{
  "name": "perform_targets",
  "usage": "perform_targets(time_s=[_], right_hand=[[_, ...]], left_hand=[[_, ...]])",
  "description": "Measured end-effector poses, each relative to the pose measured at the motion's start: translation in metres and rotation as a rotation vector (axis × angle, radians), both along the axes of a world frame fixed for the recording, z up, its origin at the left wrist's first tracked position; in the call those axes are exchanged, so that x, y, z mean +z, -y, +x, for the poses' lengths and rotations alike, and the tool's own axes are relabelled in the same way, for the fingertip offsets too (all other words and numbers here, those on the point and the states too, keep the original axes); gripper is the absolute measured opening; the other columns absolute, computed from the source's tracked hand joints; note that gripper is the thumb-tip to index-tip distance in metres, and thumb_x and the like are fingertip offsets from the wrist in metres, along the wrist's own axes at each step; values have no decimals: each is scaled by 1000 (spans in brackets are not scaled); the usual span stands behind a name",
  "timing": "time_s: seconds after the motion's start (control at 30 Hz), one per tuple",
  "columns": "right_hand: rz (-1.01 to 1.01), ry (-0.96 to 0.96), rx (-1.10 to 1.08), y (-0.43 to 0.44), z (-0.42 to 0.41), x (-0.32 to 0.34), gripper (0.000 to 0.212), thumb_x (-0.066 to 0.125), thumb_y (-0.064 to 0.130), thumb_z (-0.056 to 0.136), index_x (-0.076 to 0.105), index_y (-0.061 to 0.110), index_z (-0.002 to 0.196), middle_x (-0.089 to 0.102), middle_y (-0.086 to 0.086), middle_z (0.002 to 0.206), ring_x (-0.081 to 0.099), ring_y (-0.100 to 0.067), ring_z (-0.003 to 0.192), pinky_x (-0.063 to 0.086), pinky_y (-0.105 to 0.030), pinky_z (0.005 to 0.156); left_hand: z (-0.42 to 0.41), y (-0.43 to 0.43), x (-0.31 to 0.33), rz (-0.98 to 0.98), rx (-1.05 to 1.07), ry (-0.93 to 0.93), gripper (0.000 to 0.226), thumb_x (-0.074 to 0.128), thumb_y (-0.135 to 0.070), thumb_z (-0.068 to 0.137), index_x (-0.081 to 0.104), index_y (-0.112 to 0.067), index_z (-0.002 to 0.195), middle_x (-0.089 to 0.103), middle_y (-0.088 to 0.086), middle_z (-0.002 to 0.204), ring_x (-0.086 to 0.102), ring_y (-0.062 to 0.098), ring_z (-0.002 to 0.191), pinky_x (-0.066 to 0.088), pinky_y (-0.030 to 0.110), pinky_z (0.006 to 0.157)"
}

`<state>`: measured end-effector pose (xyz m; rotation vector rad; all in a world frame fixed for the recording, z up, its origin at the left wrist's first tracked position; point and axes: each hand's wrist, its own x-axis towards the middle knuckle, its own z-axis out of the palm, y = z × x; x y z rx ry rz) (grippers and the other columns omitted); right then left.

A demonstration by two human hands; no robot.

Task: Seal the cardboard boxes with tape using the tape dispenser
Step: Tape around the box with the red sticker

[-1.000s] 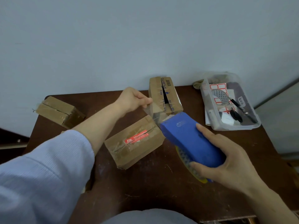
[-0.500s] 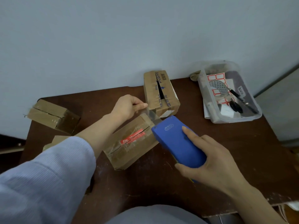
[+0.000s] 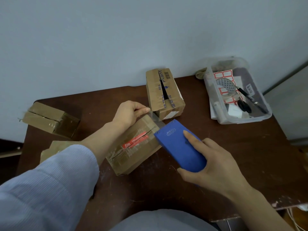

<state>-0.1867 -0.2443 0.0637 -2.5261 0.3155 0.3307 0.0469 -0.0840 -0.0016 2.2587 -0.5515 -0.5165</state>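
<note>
The person's L hand (image 3: pixel 131 114) pinches the end of a clear tape strip (image 3: pixel 155 119) btwn thumb & fingers, just over the far end of the middle box (image 3: pixel 133 152). The R hand (image 3: pixel 215 165) grips the blue tape dispenser (image 3: pixel 178 145) from the back, thumb on one side, other fingers on the far side, pointer finger flat along the top. So both hands are clamped on stuff: L on the tape, R on the dispenser. They are apart, w/ the tape pulled tight btwn them. The dispenser's toothed front end sits at the box's far right corner. Can't tell if it touches the box.

The middle box is brown & lies slanted on the dark tabletop (image 3: pixel 166 189). It has a red sticker (image 3: pixel 135 141) across its top slit & old shiny tape on it.

Behind it, by the wall, is the back box (image 3: pixel 153 90). Its top flaps are a bit open, w/ a dark gap down the middle. Far left is the left box (image 3: pixel 50 119), w/ tape on it. One more box (image 3: pixel 56 147) peeks out from under the light blue sleeve (image 3: pixel 50 189).

At the back right is a clear bin (image 3: pixel 260 118). Inside are black scissors (image 3: pixel 244 105), a black pen (image 3: pixel 250 97) & white labels (image 3: pixel 223 75) w/ red edges.
</note>
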Motion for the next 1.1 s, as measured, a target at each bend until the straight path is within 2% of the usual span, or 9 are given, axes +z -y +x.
perform_targets(time_s=[0.1, 0.23, 0.37, 0.47, 0.53, 0.63, 0.73, 0.83, 1.1], right_hand=[[-23, -46, 8, 0, 1, 0, 95, 58, 74, 68, -14, 57, 126, 34, 11, 102, 44, -7, 85, 37, -13, 67], [-37, -46, 13, 1, 2, -1, 95, 57, 75, 67, -18, 59, 123, 34, 13, 100, 45, -7, 83, 38, -13, 66], [-42, -69, 14, 0, 3, -1, 94, 51, 78, 63, -19, 59, 122, 30, 14, 97, 43, -4, 80, 35, -12, 62], [-41, -73, 20, -1, 3, -2, 89, 41, 76, 59, -19, 58, 123, 29, 15, 95, 42, 1, 78, 34, -12, 59], [-37, -71, 25, -1, 2, -3, 90, 41, 78, 58, -18, 58, 124, 30, 14, 96, 42, 1, 77, 33, -12, 59], [-31, -55, 24, 0, 2, -3, 91, 45, 77, 61, -16, 58, 125, 31, 12, 97, 41, -1, 76, 33, -12, 59], [-37, -56, 15, -1, 3, -2, 94, 57, 75, 67, -17, 57, 123, 31, 12, 97, 42, -5, 77, 34, -11, 60], [-57, -40, 15, -2, 4, -1, 94, 53, 77, 64, -15, 57, 125, 31, 12, 98, 41, -7, 77, 34, -11, 60], [-26, -51, 20, 3, -4, 2, 93, 59, 70, 69, -14, 57, 126, 36, 10, 101, 46, -9, 85, 38, -15, 70]], left_hand=[[0, 0, -1, 16, -4, -22, 19, 65, -28, 87, 76, -15, 97, 71, -6, 94, 64, 6, 87, 44, 11, 77], [-2, 0, -3, 36, -18, -42, 22, 63, -29, 89, 75, -14, 98, 73, 0, 97, 65, 12, 91, 47, 21, 84], [-4, 0, -7, 60, 4, -77, 27, 60, -33, 91, 73, -14, 104, 71, 2, 107, 64, 15, 101, 43, 20, 86], [0, 0, -12, 264, -10, -80, 51, 54, -38, 94, 51, -8, 135, 59, 9, 129, 53, 25, 121, 40, 27, 95], [2, -1, -12, 417, 64, 25, 60, 51, -36, 96, 33, -4, 143, 56, 17, 126, 54, 31, 115, 42, 33, 88], [-11, -5, 0, 202, 199, 301, 37, 51, -27, 97, 55, -9, 130, 61, 13, 117, 59, 27, 105, 43, 32, 87], [-36, -3, 5, 46, 108, 345, 29, 53, -24, 96, 65, -11, 119, 68, 8, 115, 63, 21, 107, 42, 24, 93], [-55, 1, -2, 126, 77, 243, 37, 47, -32, 98, 57, -15, 130, 65, 10, 120, 62, 25, 110, 44, 26, 91], [-56, -2, -12, 213, 32, 333, 42, 38, -36, 100, 52, -17, 134, 67, 12, 115, 63, 28, 105, 49, 36, 83]])
